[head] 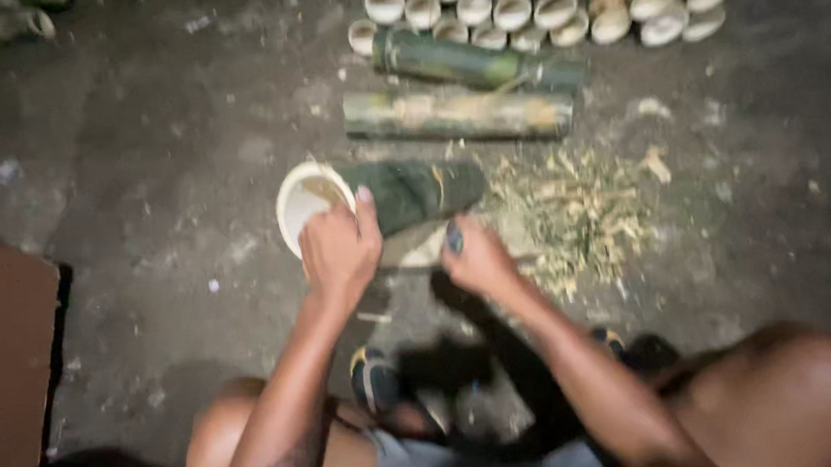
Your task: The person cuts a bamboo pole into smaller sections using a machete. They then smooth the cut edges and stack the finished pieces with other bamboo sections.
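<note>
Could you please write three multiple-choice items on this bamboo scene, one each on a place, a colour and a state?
1. Where do the bamboo shavings lie?
A. On the floor right of the held bamboo section
B. On the brown board
C. Inside the stacked tubes

2. What colour is the skin of the held bamboo section?
A. Red
B. Dark green
C. White

3. How is the left hand?
A. Flat on the floor
B. Raised, empty
C. Gripping the section near its cut end

Answers: 1 A, the pale scraps spread beside the right hand; 2 B, green skin, pale cut end; 3 C, fingers wrap it.
</note>
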